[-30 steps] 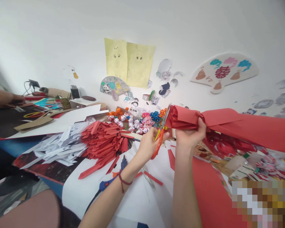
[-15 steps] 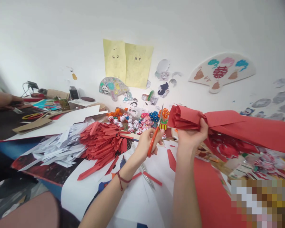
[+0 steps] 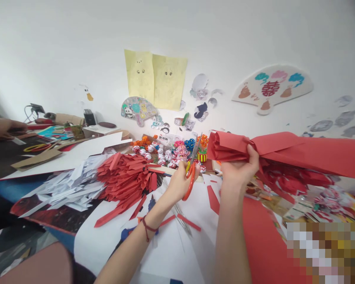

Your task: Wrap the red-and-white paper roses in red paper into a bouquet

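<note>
My left hand [image 3: 182, 179], with a dark red cord at its wrist, holds orange-handled scissors [image 3: 190, 177] upright, their blades slightly apart. To its right, my right hand [image 3: 241, 167] grips a folded bundle of red paper [image 3: 229, 146] from below, thumb on its right side. A long red sheet [image 3: 319, 156] stretches from the bundle to the right edge. The blade tips are near the bundle's left end, a small gap away. Below my hands are a white sheet [image 3: 177, 256] and loose red strips [image 3: 189, 222].
Piles of folded red strips [image 3: 127, 175] and white strips [image 3: 73, 189] lie at left. Small colourful craft flowers [image 3: 180, 150] stand by the wall. Another person's hand [image 3: 14, 128] is at far left. Red paper [image 3: 266, 240] and craft pieces cover the right.
The scissors have turned in my left hand, and their blades and handles have parted. The long red sheet has shifted upward at the right. The view has moved slightly.
</note>
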Available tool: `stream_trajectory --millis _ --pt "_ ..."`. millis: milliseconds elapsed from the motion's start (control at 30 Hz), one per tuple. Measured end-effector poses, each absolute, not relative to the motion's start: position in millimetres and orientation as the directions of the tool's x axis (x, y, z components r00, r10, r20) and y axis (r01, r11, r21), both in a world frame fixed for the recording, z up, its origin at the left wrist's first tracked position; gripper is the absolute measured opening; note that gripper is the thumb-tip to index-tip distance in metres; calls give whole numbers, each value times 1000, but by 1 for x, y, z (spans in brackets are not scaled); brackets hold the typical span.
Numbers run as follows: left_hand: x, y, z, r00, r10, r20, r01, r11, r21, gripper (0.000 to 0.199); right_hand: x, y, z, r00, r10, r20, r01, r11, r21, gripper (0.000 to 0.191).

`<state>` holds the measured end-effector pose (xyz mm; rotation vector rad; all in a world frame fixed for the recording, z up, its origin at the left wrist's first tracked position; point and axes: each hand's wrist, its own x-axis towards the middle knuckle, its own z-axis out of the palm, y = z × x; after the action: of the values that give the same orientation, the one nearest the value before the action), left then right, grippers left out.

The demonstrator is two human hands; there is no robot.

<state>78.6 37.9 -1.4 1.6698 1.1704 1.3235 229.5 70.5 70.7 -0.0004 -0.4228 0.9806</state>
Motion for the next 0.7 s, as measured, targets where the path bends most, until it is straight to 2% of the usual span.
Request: stream_trajectory --millis 167,433,700 --pt "82 28 14 147 940 308 205 -333 920 46 225 70 70 498 792 354 -788 583 -197 17" --pt "90 25 28 116 950 290 296 -312 903 48 225 72 68 468 804 367 -815 553 -171 17" --pt "94 23 31 101 955 280 294 -298 908 48 224 73 69 489 791 367 -807 570 -152 17"
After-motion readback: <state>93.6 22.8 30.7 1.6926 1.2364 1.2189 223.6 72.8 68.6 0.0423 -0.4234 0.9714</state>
